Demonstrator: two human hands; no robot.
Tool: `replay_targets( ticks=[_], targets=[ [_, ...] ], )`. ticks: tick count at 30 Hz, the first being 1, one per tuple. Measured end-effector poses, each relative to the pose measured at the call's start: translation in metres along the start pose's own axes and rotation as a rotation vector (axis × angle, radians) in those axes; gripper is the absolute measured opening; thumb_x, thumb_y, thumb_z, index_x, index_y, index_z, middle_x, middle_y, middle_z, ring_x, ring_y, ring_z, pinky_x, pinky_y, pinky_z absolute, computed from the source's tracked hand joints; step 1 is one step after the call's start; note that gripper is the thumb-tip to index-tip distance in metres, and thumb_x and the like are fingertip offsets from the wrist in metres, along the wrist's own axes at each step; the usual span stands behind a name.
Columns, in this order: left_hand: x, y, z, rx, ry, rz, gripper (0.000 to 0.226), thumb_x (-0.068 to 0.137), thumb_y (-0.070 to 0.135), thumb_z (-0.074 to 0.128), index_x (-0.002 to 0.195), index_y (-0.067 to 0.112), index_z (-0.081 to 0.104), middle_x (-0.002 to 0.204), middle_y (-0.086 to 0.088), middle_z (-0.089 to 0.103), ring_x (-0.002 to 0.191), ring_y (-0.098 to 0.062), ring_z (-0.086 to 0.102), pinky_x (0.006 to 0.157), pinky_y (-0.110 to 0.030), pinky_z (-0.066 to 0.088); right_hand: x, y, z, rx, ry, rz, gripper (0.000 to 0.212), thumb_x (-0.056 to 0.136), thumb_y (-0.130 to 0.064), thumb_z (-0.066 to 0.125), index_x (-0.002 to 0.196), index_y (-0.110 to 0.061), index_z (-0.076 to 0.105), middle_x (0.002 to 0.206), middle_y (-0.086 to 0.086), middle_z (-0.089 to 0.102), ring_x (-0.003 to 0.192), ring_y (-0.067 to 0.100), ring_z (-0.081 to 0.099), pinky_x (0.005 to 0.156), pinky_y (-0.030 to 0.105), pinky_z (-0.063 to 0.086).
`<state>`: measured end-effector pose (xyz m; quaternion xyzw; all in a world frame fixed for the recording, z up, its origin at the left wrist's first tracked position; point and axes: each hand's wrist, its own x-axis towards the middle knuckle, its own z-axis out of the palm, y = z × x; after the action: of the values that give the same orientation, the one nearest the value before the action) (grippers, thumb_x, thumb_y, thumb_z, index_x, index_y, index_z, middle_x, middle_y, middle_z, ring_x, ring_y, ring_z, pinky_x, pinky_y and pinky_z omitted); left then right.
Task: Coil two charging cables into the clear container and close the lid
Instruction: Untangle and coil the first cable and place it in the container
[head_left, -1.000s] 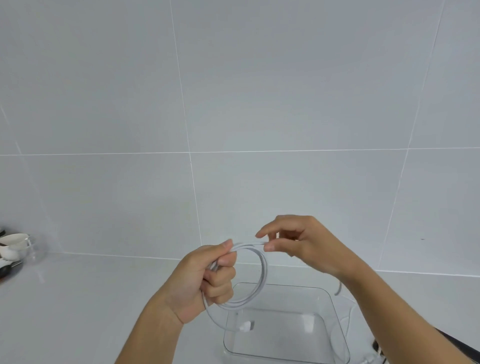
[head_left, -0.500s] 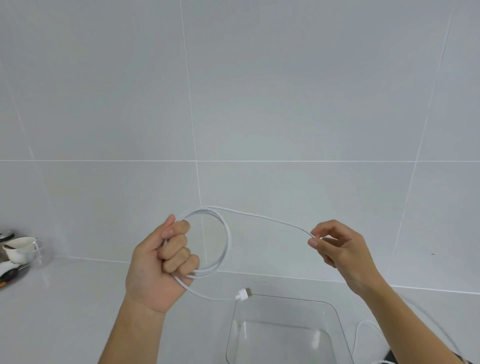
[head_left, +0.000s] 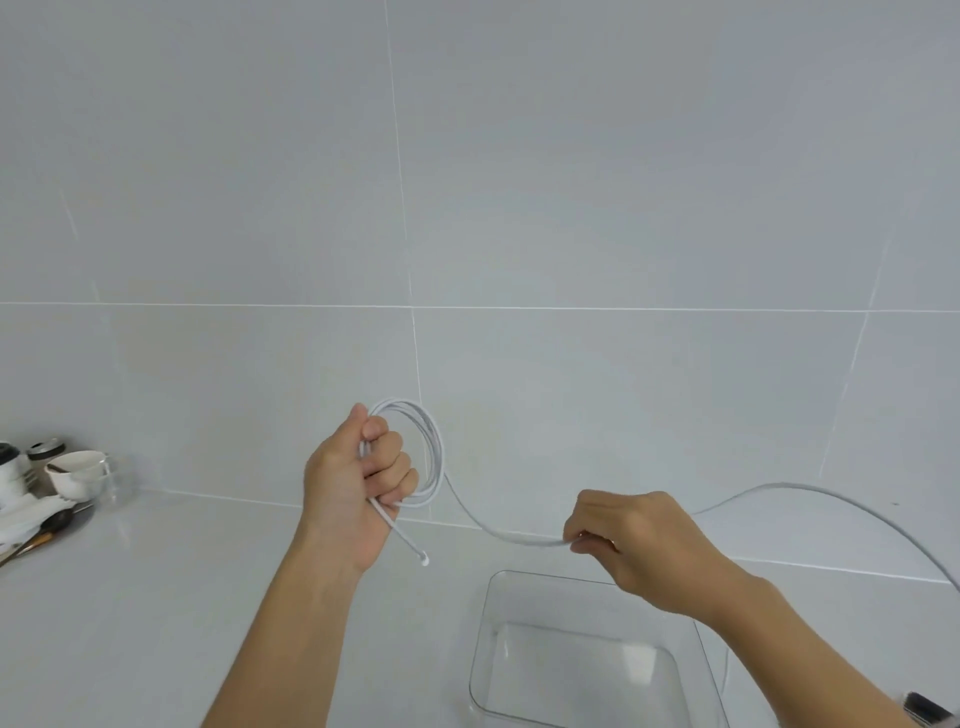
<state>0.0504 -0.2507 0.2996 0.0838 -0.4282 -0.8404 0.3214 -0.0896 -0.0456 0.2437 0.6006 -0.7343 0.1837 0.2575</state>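
We add another loop to the coil

Our left hand (head_left: 353, 488) now grips a thicker coil of white cable (head_left: 438, 457), its plug end (head_left: 425, 560) hanging below the fist instead of out sideways. Our right hand (head_left: 639, 545) sits lower, near the clear container (head_left: 571, 675), pinching the cable where it sags.

Legible markings: none.
Neither the charging cable (head_left: 438, 452) nor the clear container (head_left: 545, 597) bears any readable text, label or number.

Single head-worn wide-angle view, facing the tiled wall (head_left: 623, 208), close above the counter (head_left: 156, 623)
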Motion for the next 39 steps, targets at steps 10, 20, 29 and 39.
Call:
replay_targets(
  ticks=[10, 20, 29, 39],
  targets=[
    [-0.017, -0.032, 0.018, 0.651, -0.04, 0.091, 0.04, 0.102, 0.027, 0.026, 0.066, 0.012, 0.034, 0.038, -0.002, 0.047, 0.029, -0.016, 0.038, 0.034, -0.019, 0.031, 0.023, -0.045, -0.024, 0.186, 0.019, -0.137, 0.015, 0.088, -0.02, 0.049, 0.08, -0.019, 0.062, 0.069, -0.01, 0.057, 0.057, 0.008, 0.04, 0.04, 0.024, 0.034],
    [-0.034, -0.051, 0.025, 0.78, -0.333, -0.102, 0.046, 0.101, 0.03, 0.029, 0.063, 0.009, 0.043, 0.04, -0.004, 0.047, 0.03, -0.014, 0.035, 0.036, -0.017, 0.026, 0.03, -0.049, -0.025, 0.135, 0.096, -0.06, 0.015, 0.088, -0.017, 0.052, 0.084, -0.018, 0.067, 0.066, -0.008, 0.057, 0.056, 0.011, 0.044, 0.037, 0.023, 0.033],
    [-0.036, -0.044, 0.023, 0.69, -0.409, -0.188, 0.044, 0.098, 0.036, 0.033, 0.064, 0.012, 0.045, 0.042, 0.007, 0.023, 0.039, -0.009, 0.015, 0.043, -0.021, 0.013, 0.038, -0.037, -0.034, 0.173, 0.226, 0.089, 0.037, 0.081, -0.048, 0.053, 0.067, -0.016, 0.064, 0.059, -0.01, 0.055, 0.053, 0.007, 0.039, 0.044, 0.024, 0.037],
    [-0.035, -0.027, 0.012, 0.407, -0.481, -0.247, 0.041, 0.086, 0.04, 0.051, 0.052, 0.019, 0.042, 0.038, 0.009, 0.022, 0.033, -0.005, 0.015, 0.042, -0.019, 0.012, 0.047, -0.013, -0.055, 0.341, 0.216, 0.388, 0.02, 0.077, -0.029, 0.071, 0.066, -0.015, 0.065, 0.064, -0.001, 0.06, 0.056, 0.003, 0.046, 0.052, 0.018, 0.036]
  ],
)
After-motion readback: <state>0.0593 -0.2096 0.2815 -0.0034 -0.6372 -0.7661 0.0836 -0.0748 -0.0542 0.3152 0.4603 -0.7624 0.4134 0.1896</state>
